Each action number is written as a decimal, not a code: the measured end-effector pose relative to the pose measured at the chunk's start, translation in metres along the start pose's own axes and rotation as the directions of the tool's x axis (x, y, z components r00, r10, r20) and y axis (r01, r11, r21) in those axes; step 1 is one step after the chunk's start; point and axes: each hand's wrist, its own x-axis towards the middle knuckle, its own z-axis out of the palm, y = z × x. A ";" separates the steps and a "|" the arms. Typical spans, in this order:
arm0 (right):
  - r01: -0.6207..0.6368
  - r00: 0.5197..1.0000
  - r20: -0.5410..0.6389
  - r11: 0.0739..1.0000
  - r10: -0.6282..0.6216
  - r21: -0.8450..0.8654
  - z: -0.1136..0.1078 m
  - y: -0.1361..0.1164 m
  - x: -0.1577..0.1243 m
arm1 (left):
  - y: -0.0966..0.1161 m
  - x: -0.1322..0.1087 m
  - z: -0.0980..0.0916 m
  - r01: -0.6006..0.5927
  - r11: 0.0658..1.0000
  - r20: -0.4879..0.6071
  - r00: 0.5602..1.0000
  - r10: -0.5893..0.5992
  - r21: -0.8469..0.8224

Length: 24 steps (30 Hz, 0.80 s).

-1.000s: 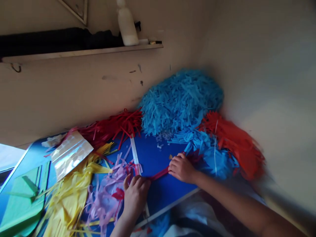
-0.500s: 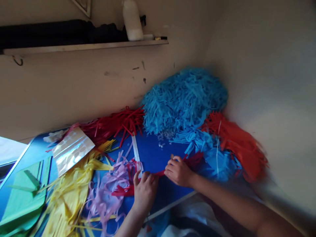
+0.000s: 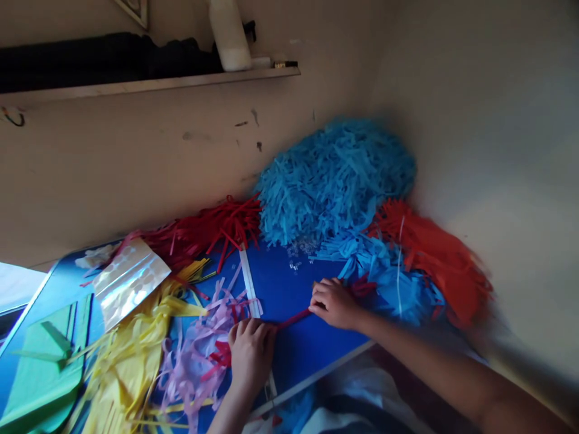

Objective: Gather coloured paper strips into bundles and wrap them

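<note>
Red paper strip (image 3: 294, 318), apparently at a twisting step, spans lower centre between left hand (image 3: 252, 348) and right hand (image 3: 333, 303), both curled closed around it, the next move likely needing even tension.

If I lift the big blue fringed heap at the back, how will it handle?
The blue heap will probably flop, as its thin strips droop loosely. It's likely light for its bulk, being fluffy fringe. Its strip ends might snag the orange bundle close beside it.
</note>
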 end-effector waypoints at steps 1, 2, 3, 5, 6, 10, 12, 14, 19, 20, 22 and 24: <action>-0.023 1.000 0.006 1.000 0.023 -0.012 -0.001 -0.003 0.002 | 0.001 0.001 0.000 0.013 1.000 0.012 1.000 -0.013 0.015; -0.042 0.999 0.012 0.999 0.043 -0.024 -0.001 -0.005 0.003 | 0.002 0.002 0.000 0.023 0.999 0.024 0.999 -0.023 0.028; -0.058 0.998 0.018 0.998 0.058 -0.034 -0.001 -0.007 0.004 | 0.003 0.003 0.000 0.030 0.999 0.035 0.999 -0.031 0.038; -0.074 0.997 0.035 0.996 0.076 -0.046 -0.001 -0.008 0.006 | 0.004 0.004 0.000 0.036 0.998 0.043 0.998 -0.038 0.047; -0.078 0.996 0.045 0.996 0.080 -0.050 -0.001 -0.008 0.007 | 0.004 0.004 0.000 0.036 0.998 0.045 0.998 -0.039 0.048; -0.088 0.992 0.080 0.993 0.095 -0.080 -0.002 -0.008 0.009 | 0.005 0.005 -0.002 0.053 0.996 0.057 0.997 -0.057 0.075; -0.099 0.992 0.070 0.991 0.106 -0.093 -0.004 -0.009 0.008 | 0.006 0.006 -0.004 0.048 0.994 0.049 0.997 -0.053 0.101; -0.079 0.996 0.023 0.989 0.082 -0.122 -0.005 -0.011 0.006 | 0.009 0.006 -0.006 -0.030 0.990 0.036 0.999 0.025 0.140; 0.338 0.937 -0.007 0.915 -0.348 -0.218 0.000 -0.019 0.003 | 0.016 0.009 -0.011 -0.299 0.930 0.074 0.954 0.290 0.215; 0.397 0.912 -0.002 0.887 -0.409 -0.237 0.004 -0.020 0.004 | 0.018 0.011 -0.011 -0.308 0.927 0.072 0.951 0.300 0.215; 0.452 0.882 0.004 0.842 -0.472 -0.294 0.010 -0.021 0.007 | 0.022 0.013 -0.011 -0.305 0.931 0.064 0.952 0.298 0.202; 0.462 0.873 0.013 0.819 -0.487 -0.341 0.014 -0.021 0.012 | 0.026 0.016 -0.010 -0.294 0.937 0.056 0.956 0.289 0.188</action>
